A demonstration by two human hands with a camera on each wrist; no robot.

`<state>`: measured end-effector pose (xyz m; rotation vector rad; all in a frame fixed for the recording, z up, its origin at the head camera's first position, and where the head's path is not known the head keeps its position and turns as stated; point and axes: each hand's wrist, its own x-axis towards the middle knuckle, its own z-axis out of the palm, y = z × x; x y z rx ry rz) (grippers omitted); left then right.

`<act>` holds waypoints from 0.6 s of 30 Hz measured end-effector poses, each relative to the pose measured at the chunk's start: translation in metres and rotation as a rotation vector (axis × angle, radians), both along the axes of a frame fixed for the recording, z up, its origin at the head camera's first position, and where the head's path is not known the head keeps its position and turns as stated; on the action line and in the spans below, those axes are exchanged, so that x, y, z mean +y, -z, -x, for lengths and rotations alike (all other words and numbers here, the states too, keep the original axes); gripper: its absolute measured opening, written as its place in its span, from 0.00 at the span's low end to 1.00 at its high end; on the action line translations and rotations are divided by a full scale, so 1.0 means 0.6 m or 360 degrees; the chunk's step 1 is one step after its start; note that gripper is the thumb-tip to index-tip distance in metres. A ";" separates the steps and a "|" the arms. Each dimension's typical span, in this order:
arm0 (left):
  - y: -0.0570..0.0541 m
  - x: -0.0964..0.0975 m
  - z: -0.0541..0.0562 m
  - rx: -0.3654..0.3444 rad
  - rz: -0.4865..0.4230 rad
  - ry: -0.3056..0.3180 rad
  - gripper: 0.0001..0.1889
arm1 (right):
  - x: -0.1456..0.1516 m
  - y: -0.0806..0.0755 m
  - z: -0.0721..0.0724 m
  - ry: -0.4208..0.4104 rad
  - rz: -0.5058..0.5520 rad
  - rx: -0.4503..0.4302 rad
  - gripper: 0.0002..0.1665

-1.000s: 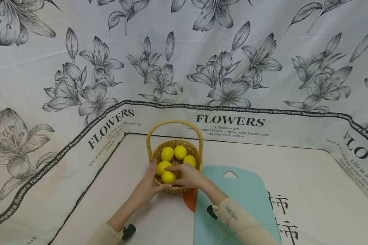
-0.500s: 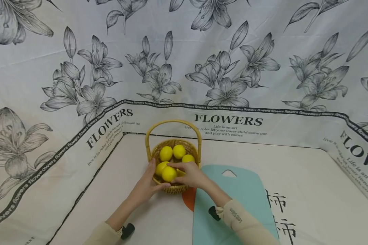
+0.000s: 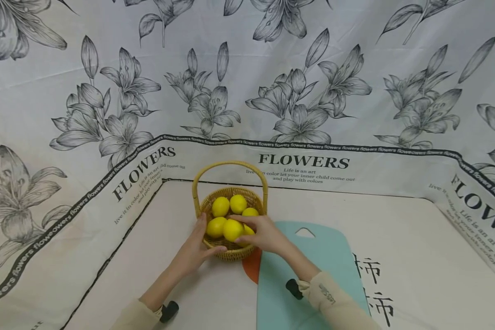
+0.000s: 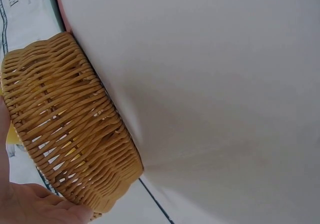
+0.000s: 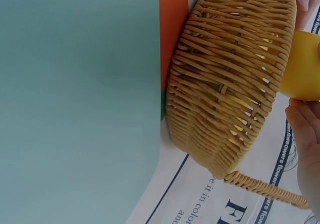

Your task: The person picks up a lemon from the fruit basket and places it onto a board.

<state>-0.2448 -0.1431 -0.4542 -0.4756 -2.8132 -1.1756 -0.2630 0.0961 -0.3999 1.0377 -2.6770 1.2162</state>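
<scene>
A wicker basket (image 3: pixel 231 255) with a tall arched handle holds several lemons (image 3: pixel 221 207). My left hand (image 3: pixel 194 247) grips its near left side, fingers along the outside and thumb at the front rim. In the left wrist view, fingertips (image 4: pixel 75 211) lie against the woven wall. My right hand (image 3: pixel 266 233) reaches over the right rim and pinches one lemon (image 3: pixel 233 230) between thumb and fingers. That lemon shows above the rim in the right wrist view. Another lemon (image 3: pixel 249 230) is partly hidden behind the right hand.
A light blue cutting board (image 3: pixel 309 270) lies right of the basket, under the right forearm. An orange patch (image 3: pixel 251 266) shows between basket and board. Flower-printed cloth (image 3: pixel 309 160) hangs behind the white table (image 3: pixel 214 293). Black characters (image 3: pixel 373 270) are printed at the right.
The right hand has moved a little to the right with the pinched lemon, away from the lemon at the left. The left hand keeps its hold on the basket. The whole view has shifted slightly.
</scene>
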 end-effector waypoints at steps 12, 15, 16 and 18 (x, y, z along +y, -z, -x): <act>-0.002 0.001 -0.002 -0.0025 -0.0007 0.0019 0.58 | 0.028 -0.005 -0.011 0.0067 0.0039 0.0011 0.34; -0.001 0.000 -0.001 -0.0021 0.0004 0.0019 0.58 | 0.036 -0.007 -0.013 0.0063 0.0078 -0.0010 0.34; 0.000 0.000 0.000 -0.0016 0.0009 0.0020 0.59 | 0.039 -0.008 -0.014 0.0056 0.0090 -0.0013 0.34; 0.001 0.000 0.000 -0.0008 0.0015 0.0023 0.60 | 0.045 -0.009 -0.015 0.0046 0.0118 -0.0022 0.34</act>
